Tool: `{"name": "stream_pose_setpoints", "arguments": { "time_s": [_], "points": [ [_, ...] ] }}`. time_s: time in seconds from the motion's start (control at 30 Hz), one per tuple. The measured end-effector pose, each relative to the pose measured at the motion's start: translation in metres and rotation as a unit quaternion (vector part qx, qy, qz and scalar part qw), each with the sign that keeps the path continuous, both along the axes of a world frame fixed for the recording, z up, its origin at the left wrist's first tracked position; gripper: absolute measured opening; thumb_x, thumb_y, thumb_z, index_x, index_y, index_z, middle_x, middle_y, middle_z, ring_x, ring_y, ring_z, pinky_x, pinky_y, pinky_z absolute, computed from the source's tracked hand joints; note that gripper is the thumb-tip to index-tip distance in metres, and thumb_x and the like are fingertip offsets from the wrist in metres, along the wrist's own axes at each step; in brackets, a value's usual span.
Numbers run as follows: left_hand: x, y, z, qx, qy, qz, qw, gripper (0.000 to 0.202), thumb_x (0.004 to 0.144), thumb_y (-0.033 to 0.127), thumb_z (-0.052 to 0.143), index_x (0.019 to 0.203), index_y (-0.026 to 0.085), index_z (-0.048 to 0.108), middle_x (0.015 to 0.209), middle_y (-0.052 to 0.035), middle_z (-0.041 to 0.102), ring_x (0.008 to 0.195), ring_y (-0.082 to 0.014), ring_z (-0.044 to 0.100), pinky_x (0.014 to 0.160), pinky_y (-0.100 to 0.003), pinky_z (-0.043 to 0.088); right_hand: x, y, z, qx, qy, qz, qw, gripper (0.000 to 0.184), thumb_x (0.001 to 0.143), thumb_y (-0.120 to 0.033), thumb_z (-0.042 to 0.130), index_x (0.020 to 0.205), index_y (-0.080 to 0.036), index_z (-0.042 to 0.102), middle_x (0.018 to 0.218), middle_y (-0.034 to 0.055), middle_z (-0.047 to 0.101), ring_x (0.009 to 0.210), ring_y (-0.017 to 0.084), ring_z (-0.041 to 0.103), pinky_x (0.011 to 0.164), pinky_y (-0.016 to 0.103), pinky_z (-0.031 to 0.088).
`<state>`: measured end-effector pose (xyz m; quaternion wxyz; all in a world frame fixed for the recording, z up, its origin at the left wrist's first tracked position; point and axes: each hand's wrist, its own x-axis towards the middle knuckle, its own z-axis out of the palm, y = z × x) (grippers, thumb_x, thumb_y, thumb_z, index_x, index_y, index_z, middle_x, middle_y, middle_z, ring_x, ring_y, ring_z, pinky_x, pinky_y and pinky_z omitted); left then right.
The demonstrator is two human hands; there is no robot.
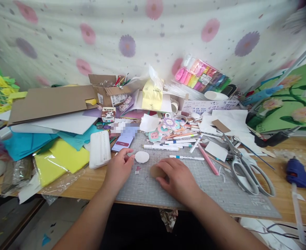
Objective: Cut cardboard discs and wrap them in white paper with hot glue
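My right hand (177,176) lies over the grey cutting mat (139,191), its fingers closed on a round tan cardboard piece (156,171) that shows at the fingertips; the rest of the piece is hidden under the hand. Just left of it, a white paper oval (142,157) lies flat on the mat. My left hand (119,167) rests beside that oval, thumb and forefinger apart, the thumb tip at or very close to its left edge. Below the oval sits a tiny pink-and-white scrap (137,169).
A lit phone (125,140) and a white plastic case (100,149) lie past my left hand. Markers (186,157), paper scraps and large scissors (243,166) spread to the right. A blue glue gun (301,173) is at the far right. Cardboard and coloured sheets pile up left.
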<state>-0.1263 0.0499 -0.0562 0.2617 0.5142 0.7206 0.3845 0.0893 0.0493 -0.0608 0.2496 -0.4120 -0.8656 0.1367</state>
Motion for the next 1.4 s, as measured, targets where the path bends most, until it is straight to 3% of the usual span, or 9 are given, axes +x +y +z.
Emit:
{"name": "stream_pose_setpoints", "arguments": {
  "time_s": [0.23, 0.57, 0.7, 0.8, 0.87, 0.97, 1.13, 1.23, 1.4],
  "points": [
    [0.024, -0.025, 0.019, 0.134, 0.136, -0.113, 0.975, 0.02, 0.083, 0.035, 0.052, 0.088, 0.022, 0.066, 0.08, -0.002, 0.067, 0.071, -0.0185, 0.061, 0.067, -0.029, 0.046, 0.03, -0.021, 0.0, 0.042, 0.161, 0.013, 0.986, 0.029, 0.077, -0.009, 0.062, 0.101, -0.022, 0.055, 0.107, 0.0087, 0.061, 0.099, 0.023, 0.061, 0.083, 0.035, 0.054],
    [0.029, 0.082, 0.07, 0.079, 0.229, -0.073, 0.968, 0.017, 0.079, 0.029, 0.051, 0.088, 0.02, 0.063, 0.095, -0.0083, 0.07, 0.089, -0.0278, 0.063, 0.077, -0.037, 0.043, 0.047, -0.023, -0.027, 0.018, 0.257, -0.015, 0.966, 0.052, 0.079, 0.002, 0.046, 0.123, -0.026, 0.05, 0.098, 0.0052, 0.059, 0.074, 0.014, 0.06, 0.068, 0.025, 0.054],
    [0.076, 0.067, 0.08, 0.086, 0.182, -0.224, 0.954, 0.017, 0.083, 0.037, 0.052, 0.084, 0.024, 0.064, 0.082, 0.0012, 0.069, 0.077, -0.0179, 0.063, 0.069, -0.026, 0.045, 0.05, -0.02, -0.023, 0.006, 0.313, -0.033, 0.949, 0.038, 0.077, -0.002, 0.054, 0.108, -0.024, 0.058, 0.085, 0.0017, 0.064, 0.072, 0.015, 0.061, 0.064, 0.023, 0.052],
    [0.105, 0.044, 0.076, -0.046, 0.079, -0.457, 0.885, 0.014, 0.073, 0.036, 0.067, 0.078, 0.023, 0.065, 0.071, 0.0035, 0.066, 0.067, -0.0161, 0.059, 0.058, -0.023, 0.041, 0.049, -0.022, -0.021, -0.013, 0.324, -0.067, 0.944, 0.025, 0.078, -0.009, 0.057, 0.099, -0.022, 0.062, 0.082, 0.0021, 0.066, 0.07, 0.016, 0.062, 0.062, 0.024, 0.051],
    [0.113, 0.037, 0.068, -0.072, 0.075, -0.496, 0.862, 0.013, 0.07, 0.034, 0.071, 0.073, 0.023, 0.065, 0.066, 0.0042, 0.063, 0.063, -0.0154, 0.055, 0.055, -0.022, 0.037, 0.049, -0.024, -0.019, -0.036, 0.323, -0.096, 0.941, 0.021, 0.078, -0.012, 0.058, 0.096, -0.022, 0.062, 0.078, 0.0015, 0.066, 0.065, 0.016, 0.061, 0.058, 0.024, 0.05],
    [0.114, 0.042, 0.054, -0.069, 0.041, -0.486, 0.87, 0.012, 0.076, 0.032, 0.064, 0.069, 0.022, 0.063, 0.063, 0.0039, 0.061, 0.061, -0.0147, 0.052, 0.054, -0.022, 0.036, 0.058, -0.022, -0.012, -0.028, 0.308, -0.111, 0.945, 0.022, 0.078, -0.016, 0.062, 0.099, -0.022, 0.061, 0.079, 0.0016, 0.065, 0.066, 0.016, 0.061, 0.059, 0.025, 0.052],
    [0.101, 0.058, 0.037, 0.016, 0.004, -0.379, 0.925, 0.024, 0.082, 0.039, 0.056, 0.066, 0.022, 0.057, 0.058, 0.0035, 0.053, 0.056, -0.0146, 0.049, 0.053, -0.024, 0.035, 0.1, 0.004, 0.004, 0.126, 0.126, -0.243, 0.953, 0.024, 0.088, -0.028, 0.056, 0.111, -0.02, 0.063, 0.116, 0.015, 0.062, 0.109, 0.029, 0.057, 0.093, 0.047, 0.046],
    [0.095, 0.062, 0.033, 0.022, -0.025, -0.318, 0.947, 0.027, 0.084, 0.044, 0.052, 0.069, 0.022, 0.055, 0.06, 0.0036, 0.054, 0.052, -0.0147, 0.053, 0.051, -0.025, 0.038, 0.118, 0.019, 0.006, 0.067, -0.018, -0.3, 0.951, 0.02, 0.089, -0.029, 0.055, 0.095, -0.019, 0.072, 0.125, 0.0186, 0.059, 0.12, 0.037, 0.05, 0.098, 0.058, 0.037],
    [0.092, 0.064, 0.032, 0.021, -0.082, -0.277, 0.957, 0.024, 0.085, 0.044, 0.048, 0.08, 0.022, 0.055, 0.06, 0.0047, 0.056, 0.046, -0.014, 0.053, 0.051, -0.027, 0.04, 0.123, 0.026, -0.003, -0.016, 0.038, -0.326, 0.944, 0.024, 0.085, -0.031, 0.061, 0.096, -0.015, 0.072, 0.12, 0.0219, 0.064, 0.12, 0.041, 0.052, 0.103, 0.067, 0.023]
  ]
}}
